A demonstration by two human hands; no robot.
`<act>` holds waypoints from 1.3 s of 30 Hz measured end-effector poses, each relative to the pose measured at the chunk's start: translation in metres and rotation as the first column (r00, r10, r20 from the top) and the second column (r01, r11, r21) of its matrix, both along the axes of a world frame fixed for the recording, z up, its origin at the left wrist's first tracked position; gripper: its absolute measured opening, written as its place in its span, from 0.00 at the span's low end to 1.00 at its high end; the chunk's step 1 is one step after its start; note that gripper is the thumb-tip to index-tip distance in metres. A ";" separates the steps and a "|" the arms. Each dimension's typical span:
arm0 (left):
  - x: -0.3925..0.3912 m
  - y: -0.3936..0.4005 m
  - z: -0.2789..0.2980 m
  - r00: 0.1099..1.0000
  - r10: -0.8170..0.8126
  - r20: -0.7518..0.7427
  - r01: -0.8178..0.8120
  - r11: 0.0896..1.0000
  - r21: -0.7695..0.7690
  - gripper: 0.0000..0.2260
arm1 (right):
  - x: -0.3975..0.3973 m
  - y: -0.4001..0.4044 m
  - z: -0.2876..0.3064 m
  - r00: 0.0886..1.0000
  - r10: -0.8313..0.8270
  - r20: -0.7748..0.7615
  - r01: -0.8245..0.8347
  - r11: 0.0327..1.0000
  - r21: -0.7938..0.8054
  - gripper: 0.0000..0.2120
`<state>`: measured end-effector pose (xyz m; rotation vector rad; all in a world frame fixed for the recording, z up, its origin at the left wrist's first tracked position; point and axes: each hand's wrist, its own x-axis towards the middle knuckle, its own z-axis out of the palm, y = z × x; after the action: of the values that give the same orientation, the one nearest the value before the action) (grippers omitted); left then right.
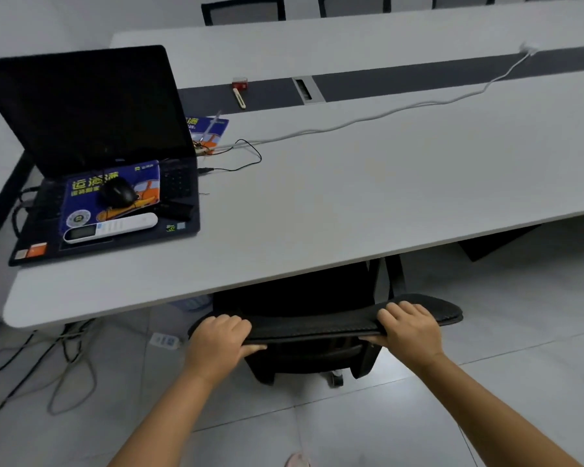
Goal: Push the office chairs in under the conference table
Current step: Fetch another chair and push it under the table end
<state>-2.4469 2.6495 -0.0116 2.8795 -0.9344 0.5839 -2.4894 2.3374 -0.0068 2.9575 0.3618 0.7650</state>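
Observation:
A black mesh office chair (317,323) stands at the near edge of the long grey conference table (368,183), its seat tucked under the tabletop and its backrest top just in front of the edge. My left hand (218,337) grips the left end of the backrest top, fingers over it and thumb beneath. My right hand (410,328) grips the right part of the same top edge in the same way. Other black chairs (243,10) stand along the table's far side.
An open laptop (91,156) with a mouse, a blue pad and a white remote on it sits at the table's left end. A white cable (385,112) runs across the tabletop. Cables and a power strip (164,341) lie on the tiled floor at left.

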 end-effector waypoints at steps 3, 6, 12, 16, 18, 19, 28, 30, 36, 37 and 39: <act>0.024 0.000 0.005 0.999 0.025 -0.032 -0.025 1.000 0.018 0.30 | 0.027 0.002 0.000 1.000 -0.005 -0.005 0.005 1.000 -0.015 0.35; 0.037 -0.007 0.005 0.998 0.059 -0.013 -0.059 0.998 0.003 0.32 | 0.052 -0.003 0.003 1.000 0.017 -0.003 -0.017 1.000 -0.022 0.35; 0.041 -0.021 -0.008 0.994 0.066 0.092 -0.061 0.997 -0.057 0.32 | 0.083 -0.022 0.003 0.992 0.116 0.056 -0.115 0.993 -0.031 0.34; 0.043 -0.021 -0.009 0.988 0.078 0.135 -0.068 0.995 -0.076 0.31 | 0.085 -0.026 0.000 0.984 0.153 0.088 -0.150 0.988 -0.037 0.33; 0.043 -0.022 -0.011 0.987 0.092 0.130 -0.082 0.993 -0.080 0.30 | 0.086 -0.028 -0.004 0.981 0.159 0.113 -0.156 0.987 -0.033 0.31; 0.042 -0.023 -0.012 0.987 0.097 0.125 -0.087 0.993 -0.081 0.29 | 0.085 -0.029 -0.005 0.979 0.159 0.130 -0.157 0.987 -0.024 0.30; 0.031 -0.042 0.003 0.977 0.198 -0.085 -0.200 0.979 -0.026 0.34 | 0.079 -0.042 -0.011 0.977 0.134 0.168 -0.151 0.984 0.091 0.27; 0.016 -0.064 0.012 0.964 0.214 -0.159 -0.234 0.964 -0.123 0.32 | 0.074 -0.048 -0.008 0.986 0.105 0.127 -0.121 0.984 0.133 0.26; 0.003 -0.145 0.035 0.934 -0.021 -0.357 -0.150 0.883 -0.445 0.14 | 0.045 -0.048 0.006 0.978 0.103 -0.181 -0.021 0.914 0.406 0.23; 0.004 -0.160 0.038 0.925 -0.090 -0.370 -0.106 0.872 -0.478 0.13 | 0.036 -0.048 0.005 0.978 0.079 -0.193 0.025 0.874 0.485 0.24; 0.004 -0.184 0.042 0.883 -0.253 -0.395 -0.003 0.840 -0.543 0.12 | 0.013 -0.050 -0.001 0.972 -0.028 -0.235 0.158 0.815 0.558 0.22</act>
<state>-2.4426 2.4652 0.0300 2.2722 -0.7340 0.1047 -2.4762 2.2878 -0.0074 3.6108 -0.0269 0.6239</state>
